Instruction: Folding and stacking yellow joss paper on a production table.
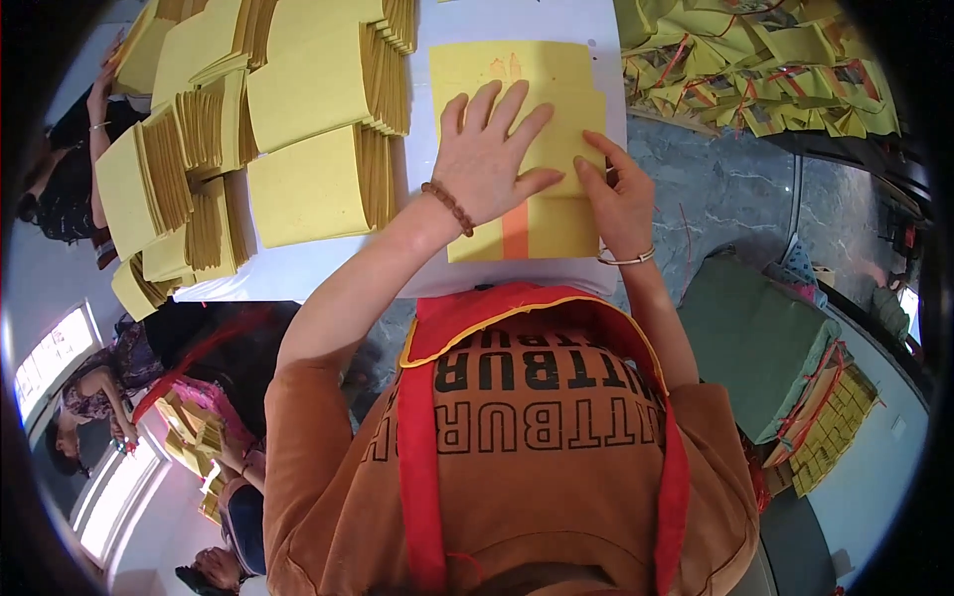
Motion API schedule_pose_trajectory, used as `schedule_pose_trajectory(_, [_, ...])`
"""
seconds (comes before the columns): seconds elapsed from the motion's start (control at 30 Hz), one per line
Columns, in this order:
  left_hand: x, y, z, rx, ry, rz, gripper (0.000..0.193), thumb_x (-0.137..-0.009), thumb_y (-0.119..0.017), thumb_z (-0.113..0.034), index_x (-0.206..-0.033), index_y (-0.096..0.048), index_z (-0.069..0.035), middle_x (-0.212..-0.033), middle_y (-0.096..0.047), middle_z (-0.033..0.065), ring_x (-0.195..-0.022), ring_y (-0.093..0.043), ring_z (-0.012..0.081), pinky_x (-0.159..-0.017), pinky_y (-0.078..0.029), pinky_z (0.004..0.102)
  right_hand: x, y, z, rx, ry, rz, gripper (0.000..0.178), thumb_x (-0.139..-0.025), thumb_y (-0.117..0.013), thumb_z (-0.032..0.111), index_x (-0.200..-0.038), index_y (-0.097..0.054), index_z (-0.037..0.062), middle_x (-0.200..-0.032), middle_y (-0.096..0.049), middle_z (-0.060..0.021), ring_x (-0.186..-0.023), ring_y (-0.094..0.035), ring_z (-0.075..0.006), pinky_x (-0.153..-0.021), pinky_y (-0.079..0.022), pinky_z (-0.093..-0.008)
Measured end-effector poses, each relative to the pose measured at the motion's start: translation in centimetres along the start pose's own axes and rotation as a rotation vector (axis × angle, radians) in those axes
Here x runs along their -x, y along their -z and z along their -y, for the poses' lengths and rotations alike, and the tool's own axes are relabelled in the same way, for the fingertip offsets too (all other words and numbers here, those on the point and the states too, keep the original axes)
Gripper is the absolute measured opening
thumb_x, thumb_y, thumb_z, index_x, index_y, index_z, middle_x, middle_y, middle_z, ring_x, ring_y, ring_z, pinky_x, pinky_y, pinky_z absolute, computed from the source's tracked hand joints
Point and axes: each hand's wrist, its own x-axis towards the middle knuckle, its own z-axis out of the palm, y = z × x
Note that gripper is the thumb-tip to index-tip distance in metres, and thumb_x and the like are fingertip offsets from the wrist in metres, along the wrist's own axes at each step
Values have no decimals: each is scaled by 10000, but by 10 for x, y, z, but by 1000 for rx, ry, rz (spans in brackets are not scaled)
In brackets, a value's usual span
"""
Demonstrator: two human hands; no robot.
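Yellow paper sheets with a red-orange band lie in front of me at the table's right edge. The upper layer is slightly offset from the one beneath, and small red printed marks show near the far end. My left hand, with a beaded bracelet at the wrist, lies flat on the paper, fingers spread. At the paper's right edge is my right hand, a bangle on its wrist. Its thumb and forefinger pinch the edge there, and the other fingers curl partly out of sight.
Stacks of folded yellow paper crowd the left of the white table. Tied yellow bundles lie at the far right. A green-covered pile stands right of me. Other people, one with an arm by the stacks, are at left.
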Motion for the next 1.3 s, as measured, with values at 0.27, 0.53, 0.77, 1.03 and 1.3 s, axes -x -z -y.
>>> schedule_pose_trajectory(0.27, [7, -9, 2, 0, 27, 44, 640, -763, -578, -515, -1284, -446, -167, -1374, -347, 124, -1259, -297, 324, -1013, -199, 511, -1, 0, 37, 710, 515, 22, 460, -784, -635, 275, -1206, -531, 123, -1220, -483, -121, -1040, -480, -253, -857, -367, -447])
schedule_pose_trajectory(0.53, [6, -9, 10, 166, 44, 43, 491, -768, -600, -247, -1197, -464, -51, -1383, -346, 122, -1299, -256, 321, -1038, -172, 503, -9, -19, 8, 640, 613, 336, 587, -882, -448, 467, -1346, -377, 114, -1411, -326, -131, -1323, -274, -280, -1063, -147, -542])
schedule_pose_trajectory(0.77, [19, 10, 35, 507, -16, -76, 480, -835, -533, -181, -1293, -410, -104, -1386, -355, 121, -1328, -224, 329, -1046, -183, 478, -8, -27, 13, 910, 676, 291, 612, -878, -425, 511, -1345, -393, 115, -1409, -332, -127, -1325, -269, -270, -1052, -177, -546])
schedule_pose_trajectory(1.03, [46, 4, 35, 130, -4, 176, 676, -849, -507, -514, -1395, -314, -166, -1464, -197, 154, -1348, -132, 394, -1026, -250, 518, -11, -17, 8, 883, 711, 339, 620, -861, -451, 527, -1357, -392, 159, -1445, -269, -125, -1343, -228, -286, -1043, -162, -572])
schedule_pose_trajectory(1.3, [42, 10, 25, -114, -39, 89, 642, -824, -542, -477, -1358, -372, -164, -1445, -250, 143, -1341, -188, 356, -1014, -279, 497, 1, 24, -11, 781, 261, 306, 677, -810, -504, 579, -1386, -341, 262, -1383, -385, -120, -1317, -270, -349, -984, -179, -643])
